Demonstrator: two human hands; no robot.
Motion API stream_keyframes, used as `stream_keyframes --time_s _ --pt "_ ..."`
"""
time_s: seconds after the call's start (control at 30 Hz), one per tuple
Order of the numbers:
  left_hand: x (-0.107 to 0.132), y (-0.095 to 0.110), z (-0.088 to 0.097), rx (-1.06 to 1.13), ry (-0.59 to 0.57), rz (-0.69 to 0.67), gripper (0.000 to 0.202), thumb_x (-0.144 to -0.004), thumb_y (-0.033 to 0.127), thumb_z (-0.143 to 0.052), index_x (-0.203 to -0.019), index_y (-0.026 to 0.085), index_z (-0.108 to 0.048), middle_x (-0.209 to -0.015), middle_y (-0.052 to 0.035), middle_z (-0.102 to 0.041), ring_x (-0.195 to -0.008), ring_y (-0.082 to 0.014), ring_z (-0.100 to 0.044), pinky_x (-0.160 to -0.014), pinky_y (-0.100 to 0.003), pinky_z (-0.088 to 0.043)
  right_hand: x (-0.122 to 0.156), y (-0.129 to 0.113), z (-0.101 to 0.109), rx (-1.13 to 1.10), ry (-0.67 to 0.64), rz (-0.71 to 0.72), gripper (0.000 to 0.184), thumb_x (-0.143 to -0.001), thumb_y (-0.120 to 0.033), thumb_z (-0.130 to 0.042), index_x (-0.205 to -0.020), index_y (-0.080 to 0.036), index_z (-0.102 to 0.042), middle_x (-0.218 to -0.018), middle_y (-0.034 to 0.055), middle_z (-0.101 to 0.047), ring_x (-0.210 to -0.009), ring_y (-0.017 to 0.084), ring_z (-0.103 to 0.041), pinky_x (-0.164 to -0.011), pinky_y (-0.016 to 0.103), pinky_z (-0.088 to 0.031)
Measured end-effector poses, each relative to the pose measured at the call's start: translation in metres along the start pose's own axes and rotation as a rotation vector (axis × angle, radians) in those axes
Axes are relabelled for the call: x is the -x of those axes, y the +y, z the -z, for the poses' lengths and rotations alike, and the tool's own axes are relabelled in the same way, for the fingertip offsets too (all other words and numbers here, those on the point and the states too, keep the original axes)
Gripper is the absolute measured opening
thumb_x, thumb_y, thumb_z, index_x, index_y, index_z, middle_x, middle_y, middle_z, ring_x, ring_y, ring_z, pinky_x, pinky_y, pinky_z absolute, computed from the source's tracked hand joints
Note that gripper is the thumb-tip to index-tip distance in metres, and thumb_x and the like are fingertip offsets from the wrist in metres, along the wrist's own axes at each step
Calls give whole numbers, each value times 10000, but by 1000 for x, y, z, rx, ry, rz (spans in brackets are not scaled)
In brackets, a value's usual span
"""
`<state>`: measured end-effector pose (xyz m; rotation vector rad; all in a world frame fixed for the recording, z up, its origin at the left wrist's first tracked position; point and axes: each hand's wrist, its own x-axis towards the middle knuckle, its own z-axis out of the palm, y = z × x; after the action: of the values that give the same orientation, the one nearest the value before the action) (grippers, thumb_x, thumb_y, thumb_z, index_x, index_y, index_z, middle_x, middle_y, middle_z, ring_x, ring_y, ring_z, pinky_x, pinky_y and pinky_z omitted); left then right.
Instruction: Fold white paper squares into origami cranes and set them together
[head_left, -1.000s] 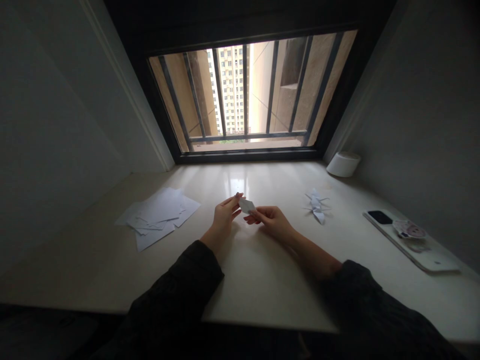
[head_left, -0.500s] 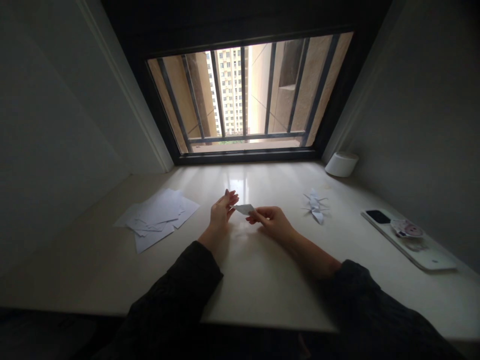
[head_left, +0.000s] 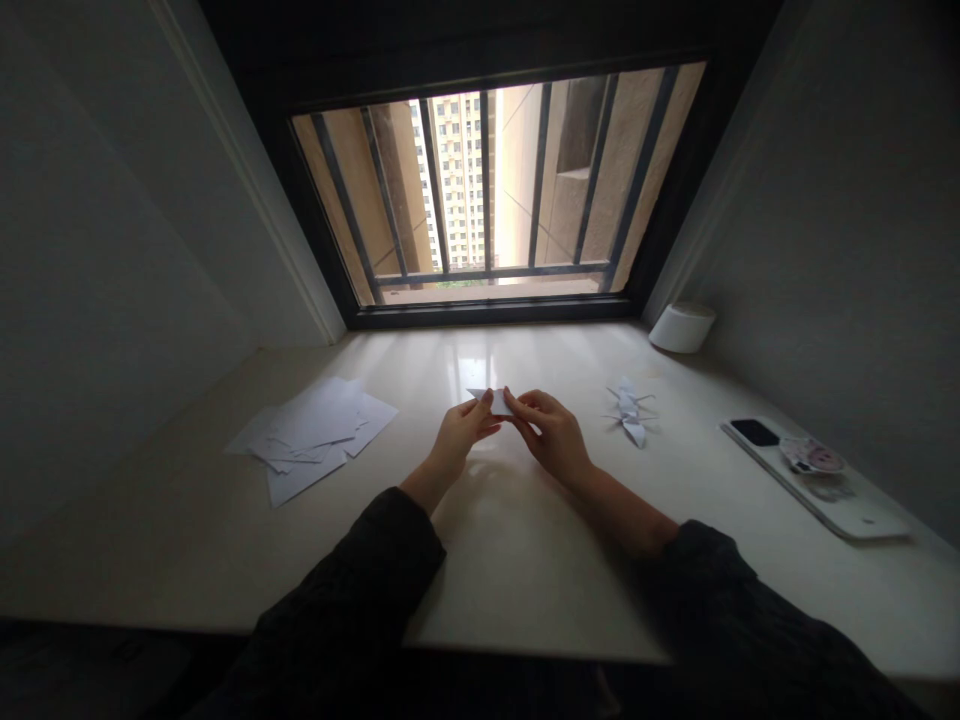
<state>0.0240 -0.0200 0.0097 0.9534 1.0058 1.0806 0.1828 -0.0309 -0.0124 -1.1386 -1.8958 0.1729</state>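
Note:
A small folded piece of white paper (head_left: pixel 491 399) is held just above the pale desk (head_left: pixel 525 540) in front of me. My left hand (head_left: pixel 463 436) pinches its left side with the fingers closed. My right hand (head_left: pixel 553 432) pinches its right side, fingers curled round the edge. Both dark sleeves reach in from the bottom of the view. A finished folded paper figure (head_left: pixel 630 410) lies on the desk to the right of my hands.
A loose pile of white sheets (head_left: pixel 311 435) lies at the left. A white phone (head_left: pixel 814 480) with a round sticker lies at the right edge. A white round container (head_left: pixel 682 327) stands at the back right, under the barred window (head_left: pixel 495 190).
Both hands have come together and lifted slightly away from me. The left hand, whose fingers were spread, now pinches the paper with the right.

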Motion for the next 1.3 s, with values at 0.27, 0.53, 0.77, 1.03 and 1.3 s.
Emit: stream_keyframes --time_s 0.27,0.53,0.77,1.03,1.3 --pt "-4 -6 6 -60 64 -83 380 -705 441 -700 -936 140 -728 -891 -105 -714 -824 -211 -649 -743 -324 -499 0 -3 0 -85 -54 -112 379 -869 -417 -537 -1218 -290 -607 -842 46 -684 -712 180 -591 -696 313 -480" --pt "-6 -8 7 -87 73 -109 355 -698 432 -708 -884 131 -734 -835 -91 -714 -746 -179 -638 -767 -334 -502 2 -2 -1 -218 -69 -203 352 -862 -449 -528 -1142 -280 -658 -885 49 -724 -707 205 -644 -673 334 -498" --pt "-8 -13 10 -87 70 -125 352 -692 440 -713 -855 129 -732 -820 -94 -712 -741 -187 -640 -761 -345 -500 0 2 -10 -591 -39 -414 348 -814 -509 -550 -948 -211 -670 -763 51 -707 -666 212 -675 -652 333 -513" --pt "-6 -12 9 -120 47 -129 356 -686 444 -714 -850 128 -735 -794 -88 -708 -728 -185 -635 -753 -339 -502 -2 8 -14 -776 -102 -508 382 -714 -527 -655 -898 -195 -610 -668 17 -655 -577 163 -614 -596 301 -486" --pt "-5 -7 8 -47 50 -124 414 -666 446 -730 -895 100 -730 -785 -99 -708 -738 -206 -652 -792 -384 -507 -1 4 -12 -687 -144 -425 450 -669 -495 -716 -997 -202 -621 -654 0 -639 -598 160 -596 -616 306 -489"
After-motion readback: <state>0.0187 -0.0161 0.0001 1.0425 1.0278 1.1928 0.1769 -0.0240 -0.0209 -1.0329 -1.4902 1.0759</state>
